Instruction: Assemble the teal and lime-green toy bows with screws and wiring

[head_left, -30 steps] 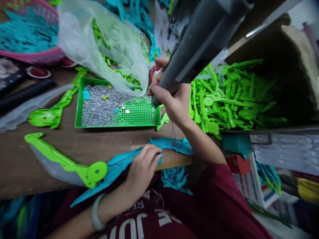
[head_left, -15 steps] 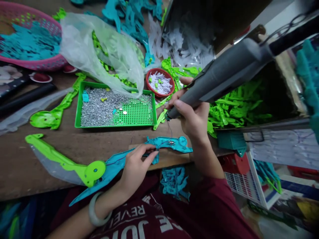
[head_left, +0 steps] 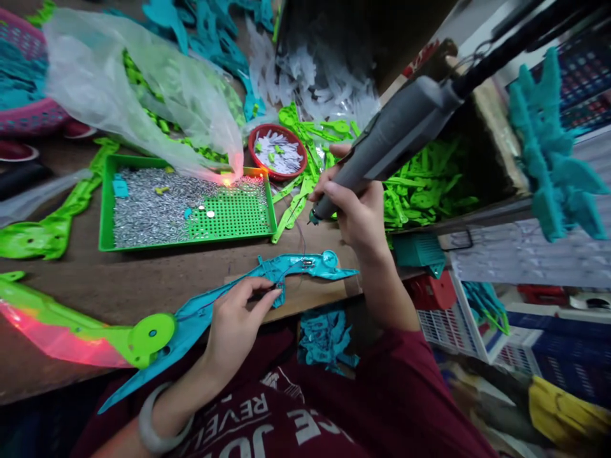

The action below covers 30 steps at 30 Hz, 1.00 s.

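Observation:
My right hand (head_left: 356, 207) is wrapped round a grey electric screwdriver (head_left: 391, 137), its tip (head_left: 314, 218) pointing down left, in the air above the bench. Below it lies an open blue plastic toy shell (head_left: 205, 305) with thin wires and a small metal part (head_left: 308, 262) inside. My left hand (head_left: 238, 318) pinches at the shell's short grip; a small dark piece by the fingertips is partly hidden. A lime-green arm with a round hub (head_left: 153, 334) joins the shell's left end, and its clear blade (head_left: 71, 340) glows red.
A green tray (head_left: 186, 243) of screws stands behind the shell, beside a red bowl (head_left: 279, 172) of white strips. A plastic bag (head_left: 143, 95) of green parts overhangs the tray. Green parts (head_left: 424, 191) fill a box at right. Blue parts (head_left: 327, 337) lie below the bench edge.
The clear blade now glows red, and red light falls on the bag and tray. The view has shifted, so things sit further left. Both hands keep much the same grip.

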### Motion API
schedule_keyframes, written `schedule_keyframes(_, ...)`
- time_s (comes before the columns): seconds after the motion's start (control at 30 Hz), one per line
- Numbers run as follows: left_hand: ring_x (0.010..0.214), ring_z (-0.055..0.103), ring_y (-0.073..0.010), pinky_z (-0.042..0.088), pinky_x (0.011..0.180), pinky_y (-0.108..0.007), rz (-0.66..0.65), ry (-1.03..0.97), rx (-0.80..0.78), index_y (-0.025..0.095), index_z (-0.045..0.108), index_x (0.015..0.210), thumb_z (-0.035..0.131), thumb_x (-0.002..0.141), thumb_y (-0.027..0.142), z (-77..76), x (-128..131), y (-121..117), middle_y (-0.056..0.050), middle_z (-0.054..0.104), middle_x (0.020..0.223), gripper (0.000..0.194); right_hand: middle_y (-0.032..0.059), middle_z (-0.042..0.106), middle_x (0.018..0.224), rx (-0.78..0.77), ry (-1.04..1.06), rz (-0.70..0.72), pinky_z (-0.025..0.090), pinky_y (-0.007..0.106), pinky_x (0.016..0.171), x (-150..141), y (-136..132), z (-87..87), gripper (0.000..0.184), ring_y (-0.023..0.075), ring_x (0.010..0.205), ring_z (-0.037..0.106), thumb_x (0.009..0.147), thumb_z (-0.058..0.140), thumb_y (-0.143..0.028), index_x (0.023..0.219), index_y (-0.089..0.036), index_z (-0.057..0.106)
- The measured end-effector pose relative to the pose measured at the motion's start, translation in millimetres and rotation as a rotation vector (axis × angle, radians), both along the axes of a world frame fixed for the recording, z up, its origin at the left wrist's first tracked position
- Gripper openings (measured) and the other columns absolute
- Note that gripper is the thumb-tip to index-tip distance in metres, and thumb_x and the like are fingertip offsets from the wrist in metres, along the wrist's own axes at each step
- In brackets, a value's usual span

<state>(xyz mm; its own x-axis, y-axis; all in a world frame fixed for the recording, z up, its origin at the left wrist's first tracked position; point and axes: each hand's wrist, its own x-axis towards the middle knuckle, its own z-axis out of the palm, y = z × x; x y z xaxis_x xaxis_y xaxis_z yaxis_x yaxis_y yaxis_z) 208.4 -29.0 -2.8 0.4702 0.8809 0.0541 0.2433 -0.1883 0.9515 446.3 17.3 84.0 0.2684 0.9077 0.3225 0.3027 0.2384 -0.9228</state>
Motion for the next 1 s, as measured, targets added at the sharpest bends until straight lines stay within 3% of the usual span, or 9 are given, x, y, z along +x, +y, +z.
schedule_keyframes(0.17,0.078,0.072,-0.0176,0.060,0.073,-0.031,-0.030,0.013,0.098,0.020,0.068,0.093,0.066,0.093,0.032,-1.5,-3.5,-5.1,-0.002,0.075,0.087,0.012,-0.0027,0.059,0.084,0.010,0.034,0.006,0.054,0.032,0.071,-1.2,-7.3,1.1,0.049,0.0151,0.074,0.063,0.082,0.071,-0.050,0.124,-0.030,0.054)
schedule_keyframes(0.27,0.078,0.072,-0.0176,0.059,0.072,-0.030,-0.050,0.018,0.197,0.019,0.065,0.091,0.064,0.095,0.029,-1.2,-8.8,-6.9,-0.002,0.074,0.085,0.011,-0.0004,0.060,0.084,0.036,0.110,0.096,0.053,0.033,0.071,-5.0,-11.2,9.7,0.051,0.0174,0.077,0.063,0.080,0.068,-0.059,0.120,-0.029,0.059)
schedule_keyframes(0.37,0.078,0.072,-0.0173,0.059,0.072,-0.029,-0.059,0.014,0.268,0.018,0.064,0.091,0.062,0.096,0.026,-2.2,-17.2,-8.2,-0.003,0.073,0.085,0.009,0.0016,0.058,0.081,0.041,0.120,0.161,0.053,0.034,0.066,-11.1,-12.8,18.6,0.069,0.0202,0.077,0.062,0.076,0.056,-0.080,0.120,-0.027,0.061)
schedule_keyframes(0.47,0.080,0.072,-0.0169,0.060,0.073,-0.029,-0.044,0.017,0.286,0.018,0.063,0.095,0.063,0.095,0.024,-4.8,-24.7,-9.3,-0.003,0.073,0.087,0.006,0.0018,0.055,0.074,0.023,0.089,0.118,0.051,0.035,0.061,-20.9,-9.3,23.2,0.085,0.0201,0.069,0.060,0.075,0.038,-0.093,0.120,-0.024,0.062)
schedule_keyframes(0.83,0.088,0.069,-0.0170,0.057,0.079,-0.029,-0.061,-0.017,0.342,0.018,0.059,0.099,0.062,0.095,0.018,-4.9,-22.8,-6.9,-0.004,0.069,0.093,0.005,-0.0012,0.047,0.048,0.003,0.301,0.099,0.040,0.032,0.043,-40.7,6.9,33.8,0.091,0.0148,0.043,0.044,0.071,0.031,-0.098,0.091,-0.019,0.073)
schedule_keyframes(0.93,0.086,0.070,-0.0196,0.057,0.077,-0.032,-0.049,0.080,0.398,0.018,0.060,0.101,0.063,0.095,0.019,-2.6,-13.1,-5.7,-0.005,0.070,0.093,0.007,-0.0015,0.048,0.048,-0.002,0.338,0.131,0.038,0.031,0.043,-42.2,8.7,31.7,0.092,0.0146,0.043,0.044,0.073,0.032,-0.096,0.095,-0.016,0.073)
schedule_keyframes(1.0,0.085,0.070,-0.0231,0.057,0.073,-0.035,-0.073,0.246,0.504,0.015,0.062,0.104,0.064,0.093,0.018,2.4,-4.3,-8.9,-0.007,0.072,0.095,0.011,-0.0018,0.051,0.054,0.025,0.332,0.140,0.041,0.031,0.046,-46.4,14.5,23.0,0.084,0.0143,0.047,0.048,0.073,0.041,-0.093,0.100,-0.019,0.070)
